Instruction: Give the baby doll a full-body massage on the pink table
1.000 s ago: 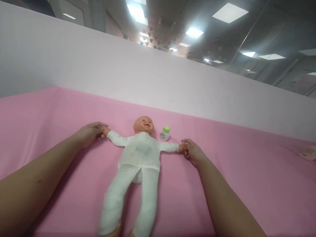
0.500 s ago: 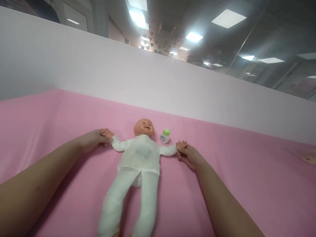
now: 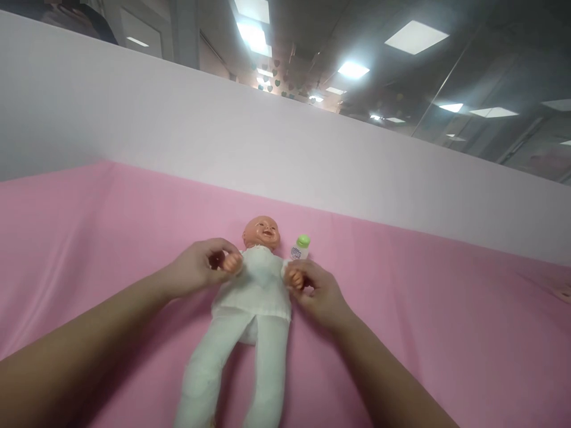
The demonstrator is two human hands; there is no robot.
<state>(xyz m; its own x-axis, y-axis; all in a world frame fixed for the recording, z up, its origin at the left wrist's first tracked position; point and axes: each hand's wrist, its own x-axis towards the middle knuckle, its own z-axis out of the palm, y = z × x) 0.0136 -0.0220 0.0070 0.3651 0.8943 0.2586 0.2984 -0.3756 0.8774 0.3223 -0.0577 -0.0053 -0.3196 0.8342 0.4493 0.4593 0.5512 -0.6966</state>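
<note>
A baby doll (image 3: 250,297) in white clothes lies on its back on the pink sheet (image 3: 423,321), head towards the far wall. My left hand (image 3: 196,270) is closed round the doll's arm near its small fist and holds it over the doll's shoulder. My right hand (image 3: 319,291) grips the doll's other arm and has it folded in against the chest. A small white bottle with a green cap (image 3: 301,246) stands just beyond my right hand, beside the doll's head.
A pale partition wall (image 3: 285,148) rises along the far edge of the pink sheet. Ceiling lights show above it. Something pale peeks in at the far right edge (image 3: 565,292).
Both of my hands have drawn inward with the doll's arms, from spread wide on the sheet to folded over its chest. The view has shifted slightly.
</note>
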